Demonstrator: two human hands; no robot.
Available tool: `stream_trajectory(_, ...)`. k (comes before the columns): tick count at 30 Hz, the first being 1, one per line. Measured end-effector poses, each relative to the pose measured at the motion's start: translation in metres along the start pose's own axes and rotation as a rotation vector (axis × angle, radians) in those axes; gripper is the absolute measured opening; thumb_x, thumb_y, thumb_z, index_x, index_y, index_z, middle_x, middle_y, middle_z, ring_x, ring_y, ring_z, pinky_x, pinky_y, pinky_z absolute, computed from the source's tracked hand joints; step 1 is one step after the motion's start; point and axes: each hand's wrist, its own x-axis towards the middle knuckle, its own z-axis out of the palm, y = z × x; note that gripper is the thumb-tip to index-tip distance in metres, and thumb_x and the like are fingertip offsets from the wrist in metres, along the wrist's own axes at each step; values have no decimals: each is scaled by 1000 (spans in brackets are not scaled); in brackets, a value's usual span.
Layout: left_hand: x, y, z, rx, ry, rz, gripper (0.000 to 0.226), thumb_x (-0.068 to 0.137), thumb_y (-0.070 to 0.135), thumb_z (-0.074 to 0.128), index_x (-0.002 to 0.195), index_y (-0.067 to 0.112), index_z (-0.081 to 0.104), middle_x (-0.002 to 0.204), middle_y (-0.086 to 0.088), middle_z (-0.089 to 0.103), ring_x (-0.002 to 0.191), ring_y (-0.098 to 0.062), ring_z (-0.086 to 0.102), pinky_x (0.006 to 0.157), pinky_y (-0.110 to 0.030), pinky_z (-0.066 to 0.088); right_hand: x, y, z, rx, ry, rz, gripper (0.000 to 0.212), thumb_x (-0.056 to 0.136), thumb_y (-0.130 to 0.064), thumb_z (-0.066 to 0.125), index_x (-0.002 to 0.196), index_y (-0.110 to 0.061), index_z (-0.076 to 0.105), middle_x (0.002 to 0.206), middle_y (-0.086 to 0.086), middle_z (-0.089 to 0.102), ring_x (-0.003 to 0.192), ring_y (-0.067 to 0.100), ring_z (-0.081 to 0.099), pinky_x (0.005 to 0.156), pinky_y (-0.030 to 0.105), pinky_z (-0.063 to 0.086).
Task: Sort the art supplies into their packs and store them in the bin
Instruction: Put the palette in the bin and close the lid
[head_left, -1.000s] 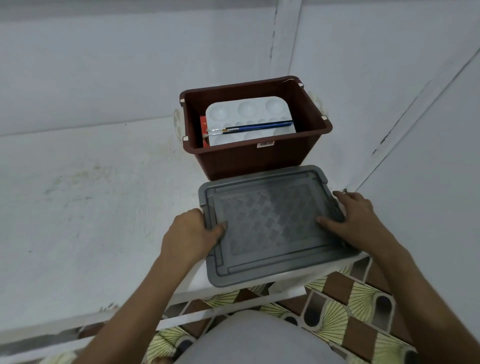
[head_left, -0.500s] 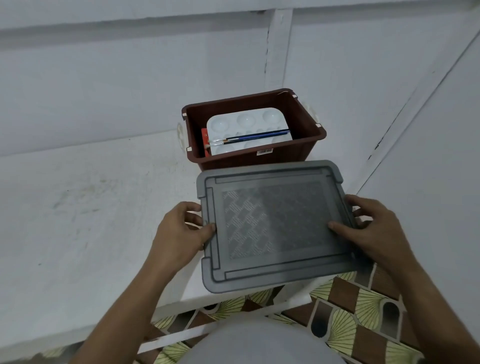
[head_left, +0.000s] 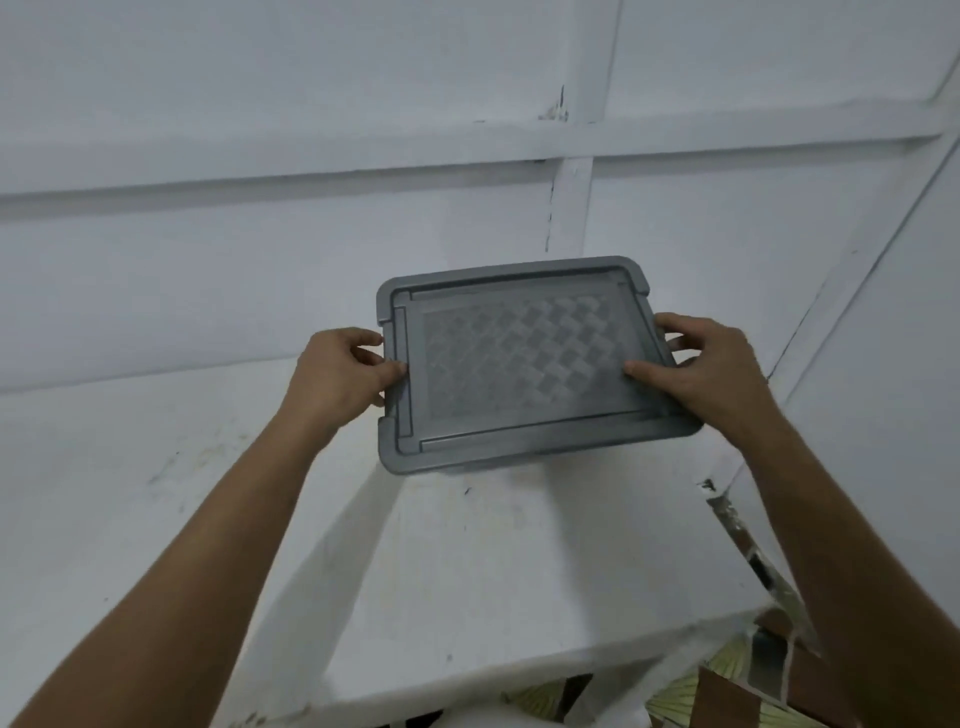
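A grey plastic lid (head_left: 524, 364) with a woven pattern on top fills the middle of the head view, held level in the corner of the white shelf. My left hand (head_left: 340, 371) grips its left edge, thumb on top. My right hand (head_left: 698, 366) grips the right edge, thumb pressed on the lid's top face. The brown bin with the palette and brushes is hidden under the lid.
The white shelf surface (head_left: 493, 561) runs toward me and ends at a front edge near the bottom. White walls (head_left: 260, 260) close the back and right side. Patterned floor tiles (head_left: 727, 686) show below the shelf at the lower right.
Both hands carried the grey lid away from me and up over the brown bin. The bin, palette and brushes went out of sight beneath it.
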Motion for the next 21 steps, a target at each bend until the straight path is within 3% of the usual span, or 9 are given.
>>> stream_trajectory(4,44,6,10,6,44,-36,36,75,16,79,105,6,62,77,-3,69,55,-22,67,66,-36,58,48,8,15,-3,-50,24,61,66,-28,84,121,-13,62,110,3,66,87,15,59,68,22,46)
stream_trajectory(8,68,10,21,65,58,-65,21,73,16,80,87,5,68,74,-6,70,57,-21,68,63,-33,59,79,22,32,-45,-137,104,65,68,-27,83,126,-8,59,117,9,65,95,18,60,81,23,45)
stream_trajectory(11,74,7,27,112,64,-82,9,73,13,77,75,6,72,74,-12,72,61,-22,69,64,-31,58,92,29,43,-93,-169,114,60,71,-26,81,124,-6,60,117,11,65,97,18,59,82,21,41)
stream_trajectory(16,75,4,33,179,84,-84,8,76,14,73,77,6,74,77,-11,72,71,-25,69,70,-34,57,101,36,47,-129,-185,67,46,73,-25,78,116,-10,67,107,7,70,83,11,57,68,14,39)
stream_trajectory(21,72,5,42,303,63,-60,13,79,12,69,81,1,74,76,-14,70,63,-22,63,56,-24,49,101,41,47,-167,-164,51,48,74,-24,77,118,-8,65,107,11,69,82,14,56,75,20,38)
